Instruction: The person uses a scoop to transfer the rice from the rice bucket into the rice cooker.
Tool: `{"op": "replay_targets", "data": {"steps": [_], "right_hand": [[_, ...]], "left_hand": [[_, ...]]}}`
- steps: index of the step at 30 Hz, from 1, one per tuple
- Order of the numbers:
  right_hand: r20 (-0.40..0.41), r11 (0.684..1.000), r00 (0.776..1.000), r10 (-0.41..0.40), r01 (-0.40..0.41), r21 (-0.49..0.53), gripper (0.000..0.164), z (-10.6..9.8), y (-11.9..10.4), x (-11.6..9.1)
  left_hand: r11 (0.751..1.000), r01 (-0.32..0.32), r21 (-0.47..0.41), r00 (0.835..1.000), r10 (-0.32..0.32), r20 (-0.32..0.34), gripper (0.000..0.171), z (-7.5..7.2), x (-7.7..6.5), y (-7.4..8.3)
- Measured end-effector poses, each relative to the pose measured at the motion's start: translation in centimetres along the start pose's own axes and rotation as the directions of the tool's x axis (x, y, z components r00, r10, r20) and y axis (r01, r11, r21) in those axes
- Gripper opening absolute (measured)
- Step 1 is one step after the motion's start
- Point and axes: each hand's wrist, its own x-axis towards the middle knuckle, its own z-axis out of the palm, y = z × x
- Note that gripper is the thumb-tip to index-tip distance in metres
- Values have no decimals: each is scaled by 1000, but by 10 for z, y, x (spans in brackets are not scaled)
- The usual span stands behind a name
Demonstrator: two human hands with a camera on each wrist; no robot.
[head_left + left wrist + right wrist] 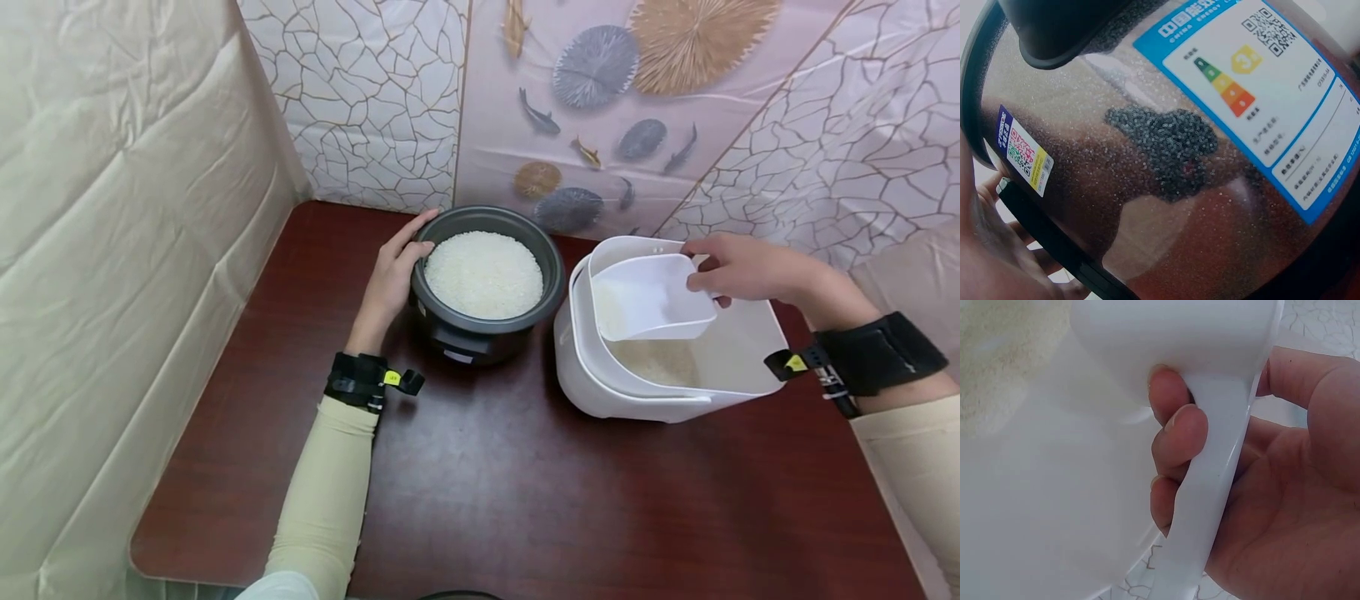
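A dark rice cooker, its lid off, holds a broad mound of white rice. My left hand holds it by the left side, thumb at the rim; in the left wrist view the fingers of that hand show at the edge, beside the cooker's labelled wall. On the right, my right hand grips the handle of a white scoop, fingers wrapped round the handle. Some rice lies in the scoop, which is over the open white rice bin.
More rice covers the bin's bottom. Both vessels stand side by side on a dark red table, near the patterned wall covering at the back. Pale padded cloth hangs along the left side.
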Motion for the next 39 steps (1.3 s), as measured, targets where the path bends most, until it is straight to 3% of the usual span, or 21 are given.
{"op": "replay_targets", "data": {"steps": [12, 20, 32, 39], "right_hand": [[-49, 1000, 999, 2, -3, -26, 39, -5, 6, -8], [-73, 998, 997, 33, -36, -49, 43, -19, 1, -14], [-61, 996, 997, 38, -43, -77, 56, -44, -29, -7], [-85, 994, 996, -27, 17, -111, 44, -52, -48, 2]], "left_hand": [[1000, -3, -12, 1000, 3, -1, 51, 1, -1, 1], [1000, -4, -10, 1000, 4, 0, 50, 1, 0, 0], [1000, 2, -11, 1000, -2, -5, 49, -1, -1, -2], [1000, -3, -15, 1000, 3, -1, 49, 1, -1, 1]]}}
